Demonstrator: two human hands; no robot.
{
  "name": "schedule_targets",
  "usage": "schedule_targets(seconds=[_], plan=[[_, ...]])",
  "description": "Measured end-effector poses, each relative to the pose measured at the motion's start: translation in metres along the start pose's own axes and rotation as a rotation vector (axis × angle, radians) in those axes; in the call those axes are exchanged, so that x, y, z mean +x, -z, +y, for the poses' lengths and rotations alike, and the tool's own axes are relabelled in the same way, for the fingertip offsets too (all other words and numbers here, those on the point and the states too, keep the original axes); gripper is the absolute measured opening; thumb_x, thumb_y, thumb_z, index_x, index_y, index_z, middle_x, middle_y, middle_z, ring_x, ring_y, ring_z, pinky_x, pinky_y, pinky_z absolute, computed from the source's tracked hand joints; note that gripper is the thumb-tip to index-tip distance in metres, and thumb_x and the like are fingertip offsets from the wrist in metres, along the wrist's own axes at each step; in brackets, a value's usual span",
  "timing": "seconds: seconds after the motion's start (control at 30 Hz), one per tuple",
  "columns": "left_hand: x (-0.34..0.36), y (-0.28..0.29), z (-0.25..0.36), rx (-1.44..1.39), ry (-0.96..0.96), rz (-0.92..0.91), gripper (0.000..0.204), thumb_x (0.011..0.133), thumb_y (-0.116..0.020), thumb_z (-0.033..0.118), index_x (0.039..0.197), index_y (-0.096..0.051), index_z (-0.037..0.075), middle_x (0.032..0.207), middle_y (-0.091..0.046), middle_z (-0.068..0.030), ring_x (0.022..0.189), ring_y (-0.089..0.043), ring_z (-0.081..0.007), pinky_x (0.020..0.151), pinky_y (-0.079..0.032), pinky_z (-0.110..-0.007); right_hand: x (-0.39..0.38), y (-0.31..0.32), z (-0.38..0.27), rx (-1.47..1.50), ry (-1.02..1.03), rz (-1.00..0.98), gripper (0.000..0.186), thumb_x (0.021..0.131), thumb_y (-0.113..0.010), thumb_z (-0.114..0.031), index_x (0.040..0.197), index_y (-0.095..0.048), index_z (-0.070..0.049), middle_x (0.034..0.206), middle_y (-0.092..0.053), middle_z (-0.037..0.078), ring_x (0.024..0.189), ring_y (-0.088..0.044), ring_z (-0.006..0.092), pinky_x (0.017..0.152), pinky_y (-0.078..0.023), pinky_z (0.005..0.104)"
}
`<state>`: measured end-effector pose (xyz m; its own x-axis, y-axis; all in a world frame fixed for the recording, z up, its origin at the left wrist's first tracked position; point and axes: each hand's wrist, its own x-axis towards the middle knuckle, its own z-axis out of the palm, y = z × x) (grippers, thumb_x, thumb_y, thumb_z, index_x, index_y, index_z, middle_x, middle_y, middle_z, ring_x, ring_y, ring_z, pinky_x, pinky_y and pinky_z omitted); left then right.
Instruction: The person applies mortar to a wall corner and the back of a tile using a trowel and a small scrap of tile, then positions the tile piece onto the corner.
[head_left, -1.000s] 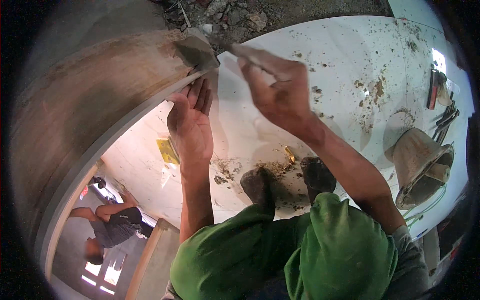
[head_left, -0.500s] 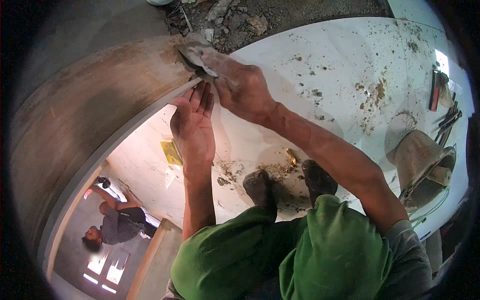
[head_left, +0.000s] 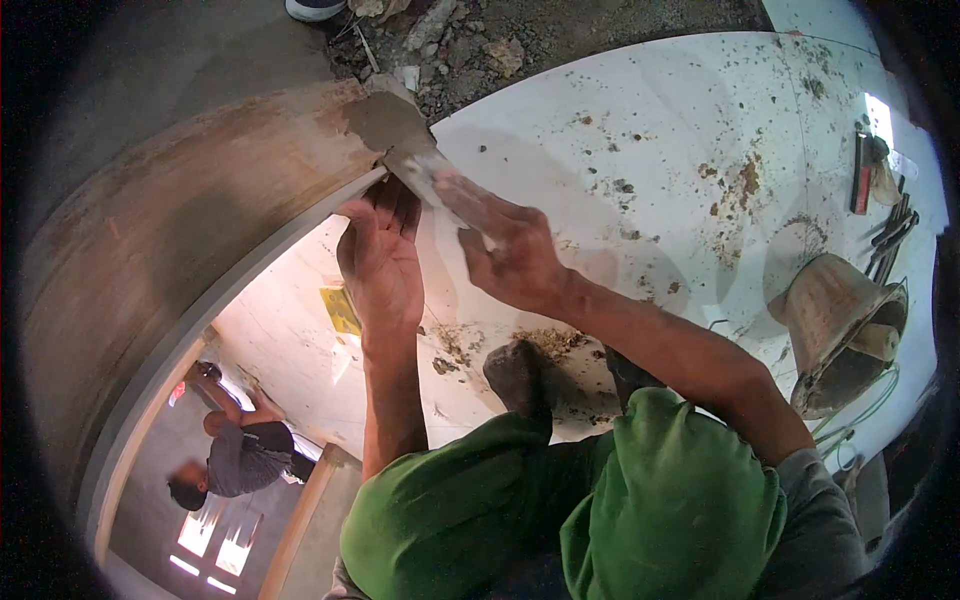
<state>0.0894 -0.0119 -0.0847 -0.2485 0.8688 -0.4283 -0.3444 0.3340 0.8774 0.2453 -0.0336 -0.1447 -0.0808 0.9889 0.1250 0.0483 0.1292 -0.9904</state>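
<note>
My left hand (head_left: 382, 268) is raised palm up with fingers extended, its fingertips at the underside of the pale edge strip (head_left: 300, 228) bordering the brownish plastered surface (head_left: 210, 175). My right hand (head_left: 510, 250) grips a trowel (head_left: 445, 180), whose blade lies at the corner of that surface, against a patch of wet grey mortar (head_left: 380, 122). The blade is partly blurred. Below my arms, my feet in dark coverings (head_left: 515, 375) stand on white tiles (head_left: 650, 120) spattered with dirt.
A bucket (head_left: 830, 330) lies tipped at the right, near dark tools (head_left: 890, 240) and a red-edged tool (head_left: 860, 175). A yellow object (head_left: 340, 310) is left of my forearm. Rubble (head_left: 450, 60) and a shoe (head_left: 315, 8) are above. Another person (head_left: 245, 455) shows through the lower-left opening.
My right hand first swung left to the corner with the trowel, then moved down and slightly right. More wet mortar shows at the corner. My left hand stays nearly in place.
</note>
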Motion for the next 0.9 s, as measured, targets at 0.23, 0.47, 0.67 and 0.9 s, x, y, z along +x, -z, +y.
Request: schedule_targets(seconds=[0.23,0.47,0.67,0.9], plan=[[0.000,-0.003,-0.001,-0.043,0.004,-0.044,0.073,0.106,-0.062,0.046,0.148,-0.046,-0.011,0.148,-0.057,-0.0247,0.140,-0.056,-0.0318,0.119,-0.043,-0.047,0.035,-0.001,0.004,-0.053,0.038,0.178,0.061,0.086,-0.059,0.011,0.145,-0.061,-0.004,0.137,-0.068,0.022,0.124,-0.069,0.0380,0.101,-0.060,0.0421],[0.000,-0.004,-0.001,-0.022,0.018,0.003,0.072,0.106,-0.062,0.046,0.149,-0.046,-0.009,0.150,-0.058,-0.0208,0.140,-0.056,-0.0297,0.120,-0.043,-0.045,-0.001,-0.013,-0.008,-0.106,0.064,0.000,0.057,0.088,-0.061,0.007,0.144,-0.058,0.003,0.143,-0.063,0.026,0.128,-0.065,0.0430,0.102,-0.060,0.0447],[0.001,-0.006,-0.003,-0.021,0.005,-0.009,0.074,0.104,-0.065,0.048,0.150,-0.046,-0.007,0.150,-0.058,-0.0182,0.139,-0.056,-0.0278,0.119,-0.044,-0.044,0.016,0.010,-0.013,-0.082,0.038,0.033,0.062,0.085,-0.064,0.009,0.145,-0.059,-0.002,0.140,-0.066,0.024,0.123,-0.069,0.0403,0.099,-0.062,0.0436],[0.002,-0.002,-0.008,0.021,0.065,0.051,0.073,0.108,-0.055,0.050,0.151,-0.045,-0.009,0.151,-0.056,-0.0219,0.140,-0.056,-0.0309,0.119,-0.044,-0.044,0.039,0.054,-0.028,-0.098,0.045,-0.059,0.046,0.088,-0.065,0.001,0.134,-0.066,-0.005,0.114,-0.075,0.022,0.094,-0.076,0.0386,0.077,-0.062,0.0455]])
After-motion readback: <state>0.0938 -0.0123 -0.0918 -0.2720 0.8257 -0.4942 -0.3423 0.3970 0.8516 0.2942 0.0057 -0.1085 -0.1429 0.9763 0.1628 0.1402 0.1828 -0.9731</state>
